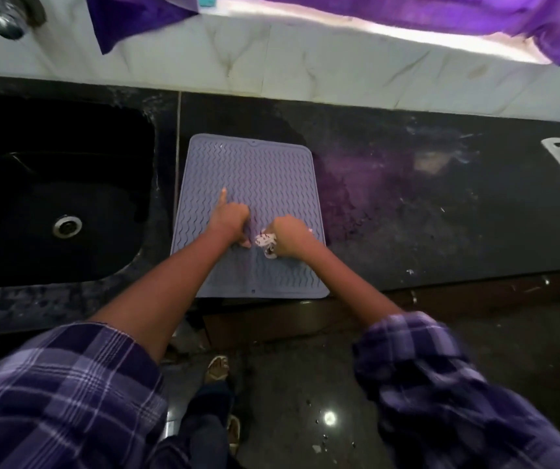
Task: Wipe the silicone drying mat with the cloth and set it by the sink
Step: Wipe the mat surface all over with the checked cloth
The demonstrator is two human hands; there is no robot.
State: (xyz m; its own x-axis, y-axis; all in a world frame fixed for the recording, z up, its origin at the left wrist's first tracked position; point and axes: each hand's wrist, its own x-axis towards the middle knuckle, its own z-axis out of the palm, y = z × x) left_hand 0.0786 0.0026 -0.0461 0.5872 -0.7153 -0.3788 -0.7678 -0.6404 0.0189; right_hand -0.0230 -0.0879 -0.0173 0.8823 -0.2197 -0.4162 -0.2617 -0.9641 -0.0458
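**A:** On the dark counter (407, 214), at three o'clock from the black sink (58, 184), lies the silicone drying mat (258, 170), flat, its near edge just over the counter lip.

**B:** So a hard stroke toward six o'clock could drag it off?

**A:** I'd judge so. The left hand (229, 220) pins it lightly only, forefinger straight toward eleven o'clock, the rest curled.

**B:** And the right hand (288, 236)?

**A:** Fingers closed round the bunched cloth (265, 241), at the mat's middle. So small a wad may skip the ridges.
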